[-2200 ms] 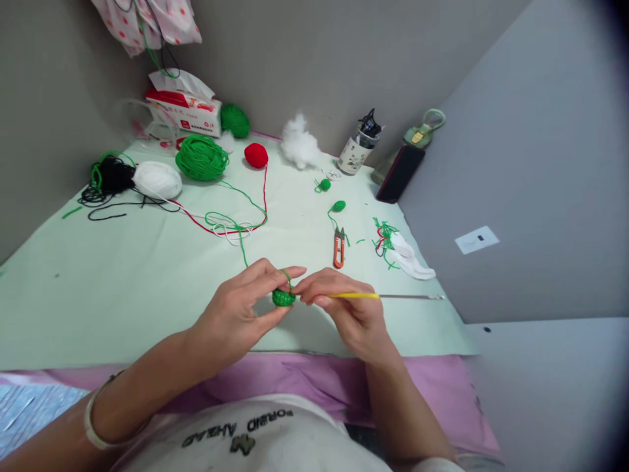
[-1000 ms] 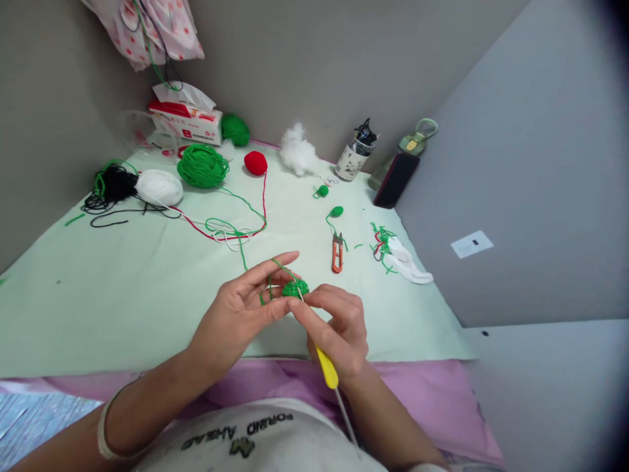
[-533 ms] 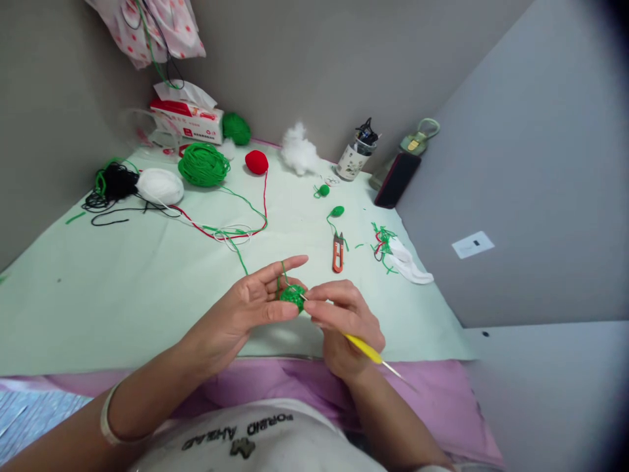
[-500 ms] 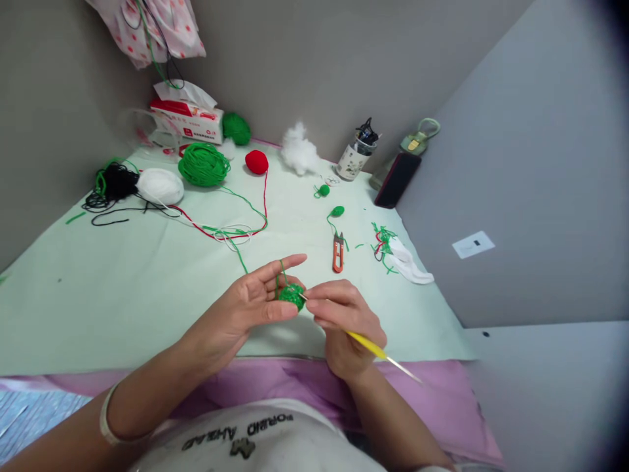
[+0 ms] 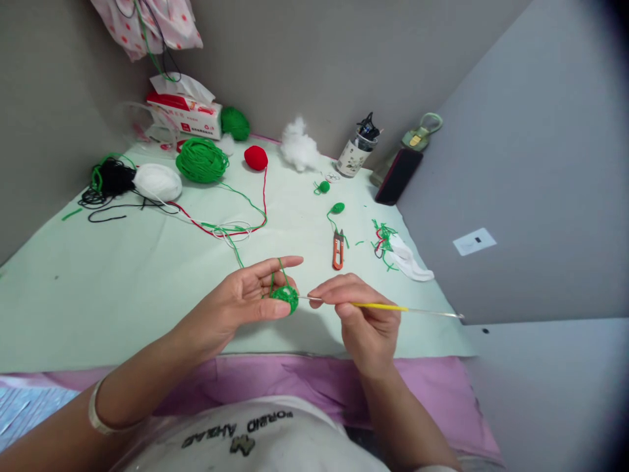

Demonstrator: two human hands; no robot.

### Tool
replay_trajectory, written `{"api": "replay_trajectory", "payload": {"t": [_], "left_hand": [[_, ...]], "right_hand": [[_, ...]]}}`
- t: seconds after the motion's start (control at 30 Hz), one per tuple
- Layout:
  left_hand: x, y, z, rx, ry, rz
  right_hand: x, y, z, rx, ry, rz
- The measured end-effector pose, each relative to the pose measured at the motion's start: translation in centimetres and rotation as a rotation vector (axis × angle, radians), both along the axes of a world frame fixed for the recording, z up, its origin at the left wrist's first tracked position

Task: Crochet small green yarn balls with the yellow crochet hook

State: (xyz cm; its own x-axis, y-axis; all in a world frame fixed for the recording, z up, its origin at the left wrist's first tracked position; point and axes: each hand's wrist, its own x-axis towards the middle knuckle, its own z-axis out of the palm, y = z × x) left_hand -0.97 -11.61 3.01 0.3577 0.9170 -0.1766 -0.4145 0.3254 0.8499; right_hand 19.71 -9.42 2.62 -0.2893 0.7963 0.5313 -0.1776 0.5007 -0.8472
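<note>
A small round green crochet piece [image 5: 286, 299] is pinched between the thumb and fingers of my left hand [image 5: 240, 295]. Green working yarn runs over that hand's outstretched index finger and down to the piece. My right hand [image 5: 366, 314] grips a crochet hook [image 5: 381, 306] with a yellow handle, held nearly level. The hook's thin metal tip meets the right side of the crochet piece; whether it sits inside a stitch I cannot tell. Beyond my hands lie orange thread snips [image 5: 338, 251] and a small green crocheted oval [image 5: 337, 208] with a yarn tail.
Farther back are a green yarn ball [image 5: 202, 160], white yarn [image 5: 158, 182], black yarn [image 5: 115, 177], red yarn [image 5: 256, 157] and white stuffing [image 5: 299, 145]. A tissue pack [image 5: 189, 117], pen cup [image 5: 354, 155] and phone [image 5: 399, 176] stand near the walls. Yarn scraps [image 5: 384, 238] lie at right.
My right hand has moved right, and the hook has swung from slanting down to nearly level. My left hand with the crochet piece has shifted slightly left.
</note>
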Motion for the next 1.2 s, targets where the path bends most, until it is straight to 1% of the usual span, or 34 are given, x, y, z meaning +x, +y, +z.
{"api": "replay_trajectory", "payload": {"t": [0.17,0.3,0.37,0.5,0.6,0.7,0.87,0.97,1.07,1.2], "left_hand": [[-0.2,0.0,-0.2,0.018,-0.024,-0.074],[-0.5,-0.1,-0.3,0.091,0.068,-0.061],[-0.6,-0.2,-0.2,0.150,0.166,-0.026],[-0.8,-0.6,0.2,0.251,0.395,0.087],[-0.9,-0.8,0.2,0.239,0.451,0.106],[-0.9,-0.9,0.0,0.174,0.372,0.063],[-0.8,-0.5,-0.5,0.083,0.103,-0.059],[-0.7,-0.2,-0.7,0.022,-0.013,-0.117],[-0.5,-0.2,-0.8,0.002,-0.044,-0.117],[-0.3,-0.3,-0.8,0.036,0.005,-0.053]], "right_hand": [[0.1,0.3,0.0,-0.197,0.061,0.084],[-0.1,0.1,0.1,-0.342,0.114,0.085],[-0.3,0.0,0.2,-0.396,0.141,0.067],[-0.5,0.0,0.5,-0.469,0.146,-0.001],[-0.4,0.1,0.7,-0.489,0.126,-0.019],[-0.3,0.2,0.7,-0.487,0.121,-0.003],[-0.1,0.4,0.4,-0.443,0.108,0.045],[0.0,0.5,0.3,-0.446,0.107,0.086],[-0.1,0.5,0.2,-0.484,0.127,0.093],[-0.4,0.4,0.3,-0.545,0.153,0.055]]}}
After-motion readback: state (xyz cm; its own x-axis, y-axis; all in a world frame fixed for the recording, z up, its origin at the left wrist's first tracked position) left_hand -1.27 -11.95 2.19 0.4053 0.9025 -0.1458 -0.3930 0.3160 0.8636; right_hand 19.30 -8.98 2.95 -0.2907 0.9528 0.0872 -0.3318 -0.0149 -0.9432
